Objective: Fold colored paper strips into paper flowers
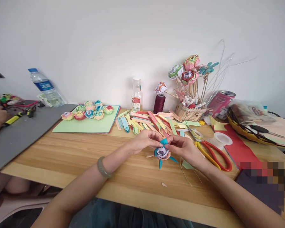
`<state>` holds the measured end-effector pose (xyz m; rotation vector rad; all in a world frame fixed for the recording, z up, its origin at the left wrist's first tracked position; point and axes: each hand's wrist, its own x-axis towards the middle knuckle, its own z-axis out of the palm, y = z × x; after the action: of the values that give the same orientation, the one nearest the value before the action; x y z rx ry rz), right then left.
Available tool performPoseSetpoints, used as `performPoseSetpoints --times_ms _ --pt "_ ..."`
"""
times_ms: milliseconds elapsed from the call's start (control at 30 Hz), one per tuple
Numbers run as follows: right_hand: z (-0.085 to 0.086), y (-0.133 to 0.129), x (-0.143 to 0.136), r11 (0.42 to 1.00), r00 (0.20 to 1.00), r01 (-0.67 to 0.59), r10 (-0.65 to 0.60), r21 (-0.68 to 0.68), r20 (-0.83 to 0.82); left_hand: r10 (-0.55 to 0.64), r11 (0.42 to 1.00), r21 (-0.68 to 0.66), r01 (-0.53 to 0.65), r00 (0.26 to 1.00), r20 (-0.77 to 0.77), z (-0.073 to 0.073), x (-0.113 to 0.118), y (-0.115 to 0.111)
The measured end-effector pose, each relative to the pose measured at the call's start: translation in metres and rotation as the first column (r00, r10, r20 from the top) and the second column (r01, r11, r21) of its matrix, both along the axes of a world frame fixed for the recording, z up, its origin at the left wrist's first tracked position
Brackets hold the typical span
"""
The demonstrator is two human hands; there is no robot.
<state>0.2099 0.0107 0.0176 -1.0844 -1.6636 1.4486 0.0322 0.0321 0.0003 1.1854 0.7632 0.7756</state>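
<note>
Here, the left hand (146, 140) and right hand (181, 146) both pinch a blue petal (164, 142) of a paper flower (162, 154), nearer the viewer than the heap of paper strips (154, 119); uneven tugging could tear or loosen that petal.

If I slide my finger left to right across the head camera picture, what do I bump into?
Blue-capped water bottle → green paper sheet → white-capped bottle → held paper flower → scissors → black-handled tool.
</note>
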Motion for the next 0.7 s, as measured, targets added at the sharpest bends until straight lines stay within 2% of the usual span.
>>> performPoseSetpoints --times_ms 133,233,367,467,700 --pt "-0.005 0.001 -0.002 0.997 0.998 0.032 -0.036 0.068 0.058 -0.036 0.999 -0.012 0.036 0.999 -0.018 0.000 0.001 -0.001" --pt "-0.010 0.001 -0.002 0.972 0.983 0.061 -0.098 0.226 0.156 0.014 0.999 0.045 -0.011 0.998 -0.057 -0.002 0.003 -0.001" --pt "-0.012 -0.001 -0.001 0.920 0.949 0.038 -0.156 0.391 0.275 0.097 0.982 0.174 -0.077 0.989 -0.109 -0.005 0.006 -0.001" --pt "-0.012 -0.002 0.001 0.897 0.938 -0.002 -0.151 0.441 0.312 0.137 0.960 0.261 -0.101 0.983 -0.125 -0.006 0.007 -0.001" --pt "-0.011 -0.001 0.002 0.861 0.911 -0.046 -0.172 0.507 0.375 0.162 0.941 0.328 -0.087 0.964 -0.209 -0.007 0.006 -0.001"
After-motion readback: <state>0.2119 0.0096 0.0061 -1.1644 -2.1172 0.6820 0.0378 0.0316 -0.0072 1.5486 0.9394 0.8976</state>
